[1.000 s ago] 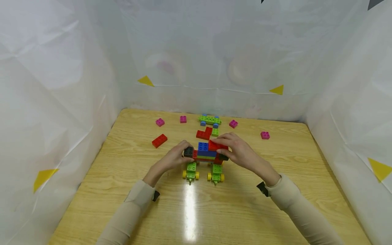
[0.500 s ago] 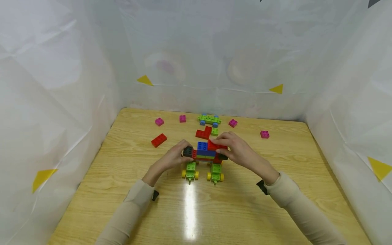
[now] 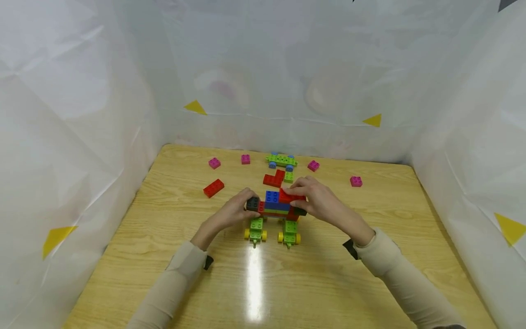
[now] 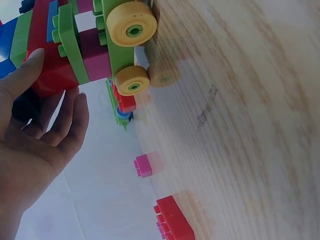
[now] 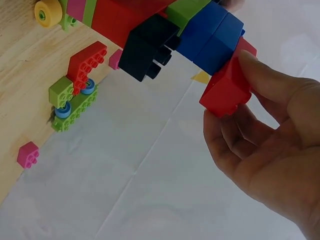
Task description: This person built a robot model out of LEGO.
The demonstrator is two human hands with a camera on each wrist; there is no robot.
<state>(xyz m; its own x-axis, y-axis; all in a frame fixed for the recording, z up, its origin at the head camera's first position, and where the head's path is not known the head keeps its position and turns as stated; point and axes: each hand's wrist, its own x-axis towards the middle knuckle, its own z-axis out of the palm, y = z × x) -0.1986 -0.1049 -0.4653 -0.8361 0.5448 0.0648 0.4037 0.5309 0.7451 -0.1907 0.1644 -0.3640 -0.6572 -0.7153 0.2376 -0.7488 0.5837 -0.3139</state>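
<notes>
A toy-brick vehicle stands mid-table, built from red, green and blue bricks on two green wheeled bases [image 3: 290, 234] with yellow wheels [image 4: 131, 24]. My left hand [image 3: 230, 211] grips its left end, where a black brick [image 3: 252, 204] sits; in the left wrist view the thumb lies on a red brick [image 4: 55, 75]. At the top right, my right hand [image 3: 322, 201] pinches a red brick [image 5: 227, 85] between thumb and fingers. That brick touches the blue bricks [image 5: 210, 37]; whether it is fully pressed on cannot be told. Another black brick [image 5: 145, 47] juts from the right end.
Behind the vehicle lie red bricks [image 3: 272, 179], a small green brick [image 3: 289, 177] and a green wheeled base [image 3: 281, 160] with blue wheels. A loose red brick [image 3: 213, 188] lies left. Several pink bricks [image 3: 356, 181] are spread along the back. White sheeting [image 3: 267, 68] surrounds the table.
</notes>
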